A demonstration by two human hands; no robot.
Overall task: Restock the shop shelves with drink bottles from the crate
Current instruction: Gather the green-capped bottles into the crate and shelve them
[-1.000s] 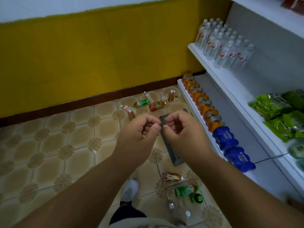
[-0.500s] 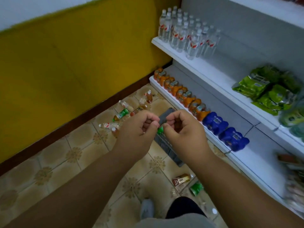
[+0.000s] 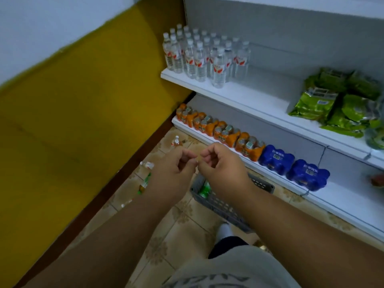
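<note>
Left hand (image 3: 178, 165) and right hand (image 3: 220, 167) raised fingertip to fingertip, fingers curled; whether anything is pinched between them, impossible to tell. Since a second ago: view swung from floor toward the shelves, hands unchanged — likely no bottle picked up yet. Directly beneath, grey slotted plastic crate (image 3: 220, 206) on tiled floor, one green-labelled bottle (image 3: 204, 189) visible inside. Left of that, loose small bottles (image 3: 145, 179) scattered along the wall. Beyond, clear water bottles (image 3: 203, 57) upright on white middle shelf (image 3: 249, 96); orange shrink-wrapped packs (image 3: 220, 132) and blue shrink-wrapped packs (image 3: 291, 165) lining the bottom shelf.

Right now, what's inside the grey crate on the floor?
One green bottle shows inside the crate, near its left end. The right hand and forearm cover most of the inside, so I cannot tell whether more bottles lie there.
</note>
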